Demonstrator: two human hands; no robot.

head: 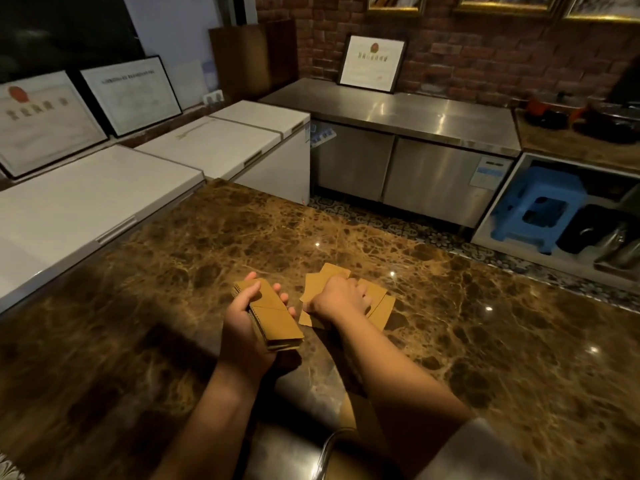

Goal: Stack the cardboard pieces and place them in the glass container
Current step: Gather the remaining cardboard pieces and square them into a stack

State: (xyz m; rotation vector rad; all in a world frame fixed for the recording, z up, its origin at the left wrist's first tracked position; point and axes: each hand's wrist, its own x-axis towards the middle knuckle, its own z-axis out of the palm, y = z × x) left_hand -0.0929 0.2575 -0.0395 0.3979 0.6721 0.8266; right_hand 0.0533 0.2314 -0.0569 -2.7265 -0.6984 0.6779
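My left hand [246, 327] holds a stack of brown cardboard pieces [275, 318] just above the brown marble counter [180, 258], thumb across the top. Right of it, my right hand [341, 296] rests palm down on several loose cardboard pieces [381, 308] spread on the counter, fingers curled over them; whether it grips one is unclear. At the bottom edge, between my forearms, a curved glass rim [329, 445] shows, likely the glass container, mostly hidden.
White chest freezers [104, 199] line the left side with framed certificates [45, 123] leaning behind them. A steel counter cabinet [408, 133] stands at the back, a blue plastic stool [540, 209] sits in a shelf at the right. The counter's far edge drops to a tiled floor.
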